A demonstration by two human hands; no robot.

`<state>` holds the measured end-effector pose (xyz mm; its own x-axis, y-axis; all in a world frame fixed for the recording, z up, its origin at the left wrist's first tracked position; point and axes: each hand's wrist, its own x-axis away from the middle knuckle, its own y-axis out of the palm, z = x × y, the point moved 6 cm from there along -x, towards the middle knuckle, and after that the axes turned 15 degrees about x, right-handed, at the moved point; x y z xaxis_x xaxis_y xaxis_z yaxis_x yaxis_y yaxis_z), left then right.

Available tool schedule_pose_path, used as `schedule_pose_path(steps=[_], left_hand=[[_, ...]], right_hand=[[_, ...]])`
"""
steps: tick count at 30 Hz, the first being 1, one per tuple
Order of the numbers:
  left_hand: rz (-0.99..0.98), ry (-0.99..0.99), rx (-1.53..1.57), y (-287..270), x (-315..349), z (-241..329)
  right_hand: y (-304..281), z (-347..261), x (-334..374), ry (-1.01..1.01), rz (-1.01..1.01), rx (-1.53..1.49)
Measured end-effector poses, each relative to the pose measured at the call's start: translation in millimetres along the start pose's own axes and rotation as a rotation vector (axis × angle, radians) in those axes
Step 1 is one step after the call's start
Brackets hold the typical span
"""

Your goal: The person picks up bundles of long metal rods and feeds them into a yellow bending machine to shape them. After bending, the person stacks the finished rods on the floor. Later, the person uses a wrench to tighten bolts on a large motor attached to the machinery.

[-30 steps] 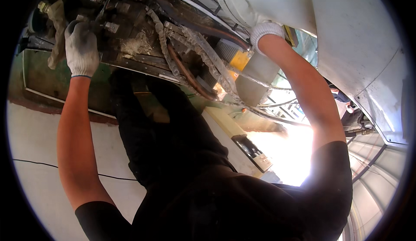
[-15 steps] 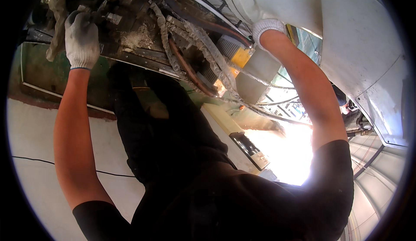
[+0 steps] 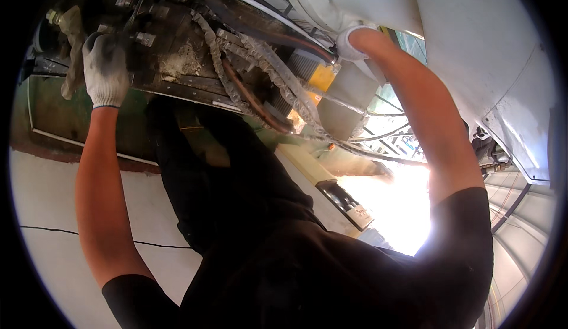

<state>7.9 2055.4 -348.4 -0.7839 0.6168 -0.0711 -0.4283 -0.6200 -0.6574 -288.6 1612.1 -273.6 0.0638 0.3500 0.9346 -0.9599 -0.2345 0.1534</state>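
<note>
My left hand, in a white knit glove with greyed fingers, rests at the near edge of a dark, greasy machine. Its fingers curl inward, and whatever they grip is hidden. Just left of it hangs a tan, rag-like strip. Up at the right, my right hand reaches in beside a large white rounded housing. Only the glove's cuff and back show there; its fingers are out of sight. Close below that hand are a grey cylindrical part and a yellow block.
Plastic-wrapped hoses and a brown hose cross the machine's right side. A white panel slopes down at the right. Thin cables run through a bright opening. A cream box sits beside my legs, and a black cable lies lower left.
The view has shifted slightly, so the machine and housing sit a little further left. Both hands keep nearly the same places, the right one slightly further left in the picture.
</note>
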Motion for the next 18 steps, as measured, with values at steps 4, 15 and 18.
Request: schedule_pose_path(steps=[4, 15, 18], left_hand=[[0.08, -0.038, 0.079, -1.8, 1.6, -7.3], [0.026, -0.081, 0.238, -10.0, -0.2, -3.6], [0.007, 0.087, 0.031, -10.3, -4.0, 10.5]], right_hand=[[-6.8, 5.5, 10.1, 0.007, 0.064, -0.179], [100.6, 17.6, -23.2, 0.076, 0.358, -0.086], [86.3, 16.9, 20.0, 0.209, 0.372, -0.197]])
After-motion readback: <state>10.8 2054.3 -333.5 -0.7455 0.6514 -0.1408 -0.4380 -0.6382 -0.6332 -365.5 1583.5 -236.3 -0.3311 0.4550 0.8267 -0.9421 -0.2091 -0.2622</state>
